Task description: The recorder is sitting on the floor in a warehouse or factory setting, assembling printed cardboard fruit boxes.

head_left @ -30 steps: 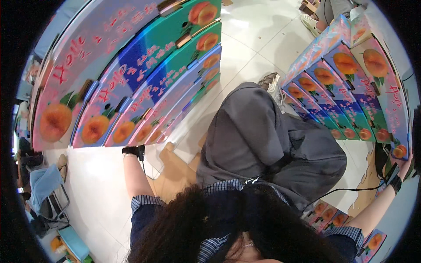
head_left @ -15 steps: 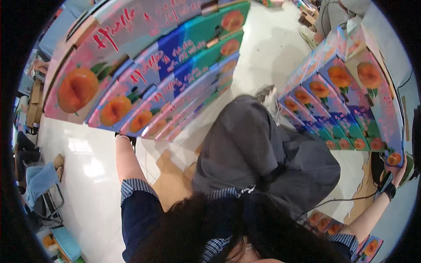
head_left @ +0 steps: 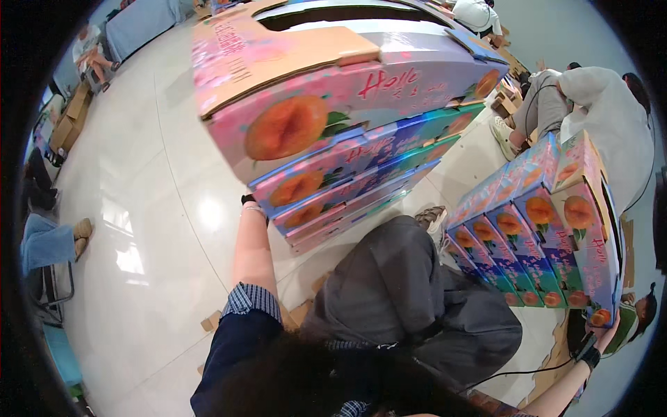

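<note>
Ahead of us a tall stack of peach-printed cartons (head_left: 347, 132) blocks the way; our left forearm (head_left: 251, 243) reaches up to its near edge. A second carton stack (head_left: 549, 229) walls off our right, beside our right hand (head_left: 603, 330). Between them, our grey-trousered knee (head_left: 396, 278) fills the gap. Bare white floor (head_left: 153, 208) lies open to our left.

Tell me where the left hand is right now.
In the head view, the left hand is left of centre, hidden beneath the stack of flat peach-printed cartons.
</note>
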Demonstrator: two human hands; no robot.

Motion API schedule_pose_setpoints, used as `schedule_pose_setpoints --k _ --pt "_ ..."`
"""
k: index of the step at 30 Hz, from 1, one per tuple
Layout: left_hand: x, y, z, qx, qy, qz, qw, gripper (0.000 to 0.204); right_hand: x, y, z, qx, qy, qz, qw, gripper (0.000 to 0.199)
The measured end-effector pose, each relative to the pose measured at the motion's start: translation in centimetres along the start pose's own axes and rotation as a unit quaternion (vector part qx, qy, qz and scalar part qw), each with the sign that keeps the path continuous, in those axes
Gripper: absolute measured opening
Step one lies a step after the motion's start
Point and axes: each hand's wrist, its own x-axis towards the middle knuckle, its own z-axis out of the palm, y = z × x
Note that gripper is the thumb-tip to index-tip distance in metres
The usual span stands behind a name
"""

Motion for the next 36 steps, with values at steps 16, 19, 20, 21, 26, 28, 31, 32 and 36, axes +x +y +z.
schedule_pose_setpoints --k 16,19,20,21,26,28,31,32,36 --pt "-21.2 -7.1 -0.7 0.145 -0.130 -0.172 0.966 0.090 -2.9 -0.5 3.2 0.065 -0.017 0.041 0.997 0.040" --pt "-19.7 -10.7 -0.8 0.386 -0.199 0.143 0.890 0.092 -2.5 0.2 1.8 0.090 -0.046 0.052 0.994 0.043" --pt "-20.6 -10.1 0.7 0.315 -0.157 0.097 0.931 0.091 -2.7 0.7 1.3 0.092 -0.046 0.054 0.993 0.043" --pt "-21.4 -9.7 2.0 0.240 -0.113 0.052 0.963 0.092 -3.1 1.2 0.8 0.111 -0.011 0.021 0.994 0.046" --pt "-22.8 -9.9 2.8 0.353 -0.047 0.125 0.926 0.093 -9.2 0.9 1.4 0.251 0.035 0.070 0.965 0.049" --pt "-23.2 -10.5 3.3 0.290 -0.037 0.095 0.952 0.092 -12.0 0.2 1.3 0.280 0.027 0.052 0.958 0.048" --pt "-23.0 -10.7 3.9 0.292 -0.034 0.111 0.950 0.092 -15.3 0.0 1.4 0.309 0.027 0.027 0.950 0.051" --pt "-23.3 -10.7 4.4 0.303 -0.032 0.117 0.945 0.092 -16.5 -0.1 1.5 0.308 0.045 0.023 0.950 0.055" --pt "-22.6 -12.5 3.7 0.309 0.007 0.113 0.944 0.091 -17.6 2.1 -1.8 0.298 -0.192 0.028 0.935 0.046"
